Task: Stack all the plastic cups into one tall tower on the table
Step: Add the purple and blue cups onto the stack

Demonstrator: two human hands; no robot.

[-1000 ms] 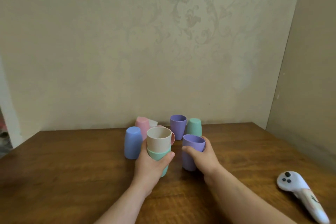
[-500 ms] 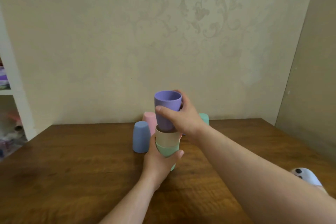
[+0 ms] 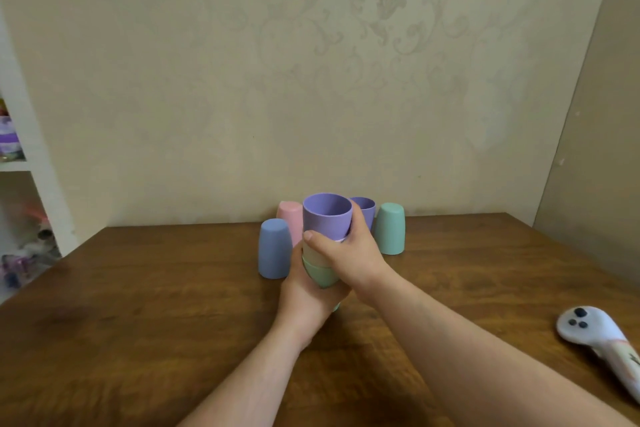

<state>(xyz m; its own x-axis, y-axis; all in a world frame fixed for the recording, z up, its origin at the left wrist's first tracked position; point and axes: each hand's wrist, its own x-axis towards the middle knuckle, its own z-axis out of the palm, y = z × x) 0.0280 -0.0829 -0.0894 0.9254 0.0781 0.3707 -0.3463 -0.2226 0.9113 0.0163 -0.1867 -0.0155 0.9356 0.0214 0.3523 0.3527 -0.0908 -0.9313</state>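
The purple cup [image 3: 325, 218], held half a second ago above the stack, is now seated mouth-up in the beige cup [image 3: 313, 251], which sits in the green cup [image 3: 322, 274]. The stack therefore stands three cups high on the counter [image 3: 138, 305].

Right hand [image 3: 349, 253]: grip closed around the lower wall of the purple cup, thumb across the front. Left hand [image 3: 308, 295]: grip closed around the green cup at the base, steadying the stack.

Loose cups, located relative to the stack:
- Blue cup [image 3: 273, 248], inverted, just left.
- Pink cup [image 3: 290, 218], inverted, behind and left.
- Second purple cup [image 3: 364, 210], mouth-up, directly behind, partly hidden by the right hand.
- Second green cup [image 3: 390, 228], inverted, behind and right.

A white handheld device [image 3: 602, 340] lies well to the right of the stack.

Assessment: four visible cups remain to add. The inverted cups will probably need turning mouth-up before nesting.
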